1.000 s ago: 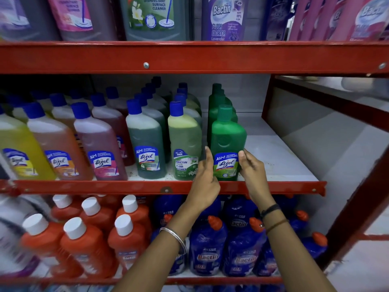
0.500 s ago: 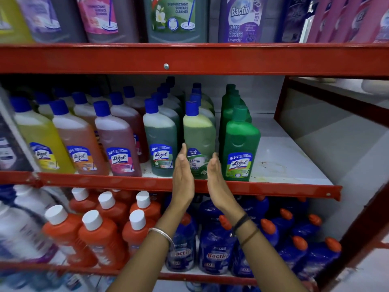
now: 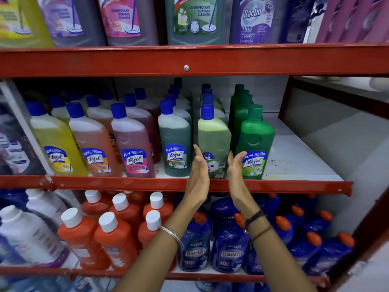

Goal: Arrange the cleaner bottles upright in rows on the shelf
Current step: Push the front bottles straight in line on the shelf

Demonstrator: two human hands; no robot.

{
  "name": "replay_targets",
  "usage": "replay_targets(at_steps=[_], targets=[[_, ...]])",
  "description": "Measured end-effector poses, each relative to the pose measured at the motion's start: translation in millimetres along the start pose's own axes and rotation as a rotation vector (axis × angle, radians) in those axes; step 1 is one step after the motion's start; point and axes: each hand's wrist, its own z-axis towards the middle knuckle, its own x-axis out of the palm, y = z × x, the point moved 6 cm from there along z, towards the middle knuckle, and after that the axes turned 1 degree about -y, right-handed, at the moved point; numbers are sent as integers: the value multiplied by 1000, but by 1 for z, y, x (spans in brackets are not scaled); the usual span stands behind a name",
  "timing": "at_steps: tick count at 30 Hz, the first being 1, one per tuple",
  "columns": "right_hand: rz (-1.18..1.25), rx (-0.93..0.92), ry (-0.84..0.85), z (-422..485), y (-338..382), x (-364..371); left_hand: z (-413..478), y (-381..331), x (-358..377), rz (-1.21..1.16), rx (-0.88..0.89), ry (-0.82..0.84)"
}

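Upright cleaner bottles stand in rows on the middle shelf (image 3: 294, 163). At the front, a light green bottle (image 3: 213, 138) with a blue cap sits between a dark green-liquid bottle (image 3: 174, 142) and a solid green bottle (image 3: 255, 142). My left hand (image 3: 197, 173) and right hand (image 3: 236, 171) are flat with palms facing each other, one on each side of the light green bottle's lower part. The fingers are straight and hold nothing. Whether the palms touch the bottle is unclear.
Yellow (image 3: 54, 142), orange (image 3: 92, 140) and pink (image 3: 131, 142) bottles fill the shelf's left. The red front rail (image 3: 284, 186) runs below my hands. White shelf surface lies right of the green row. Orange bottles (image 3: 113, 239) and blue bottles (image 3: 229, 243) fill the shelf below.
Both hands left the solid green bottle and moved left. They now flank the light green bottle, palms inward.
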Motion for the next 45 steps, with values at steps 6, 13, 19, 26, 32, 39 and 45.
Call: replay_targets(at_steps=[6, 13, 19, 26, 32, 39, 45], targets=[[-7, -15, -5, -2, 1, 3, -12, -4, -6, 71, 13, 81], [18, -52, -167, -10, -7, 10, -16, 3, -21, -84, 39, 52], [-68, -363, -145, -46, 3, 69, -17, -1, -78, -165, 205, -340], [-59, -15, 34, 5, 0, 105, 18, 15, -88, -20, 51, -194], [-16, -1, -6, 7, 13, 102, 15, 21, -91, 133, 26, -125], [-63, -5, -9, -3, 17, 99, -2, 16, -97, 183, 32, -70], [-46, 2, 10, -16, 17, 106, -9, 17, -99, 188, 23, 17]])
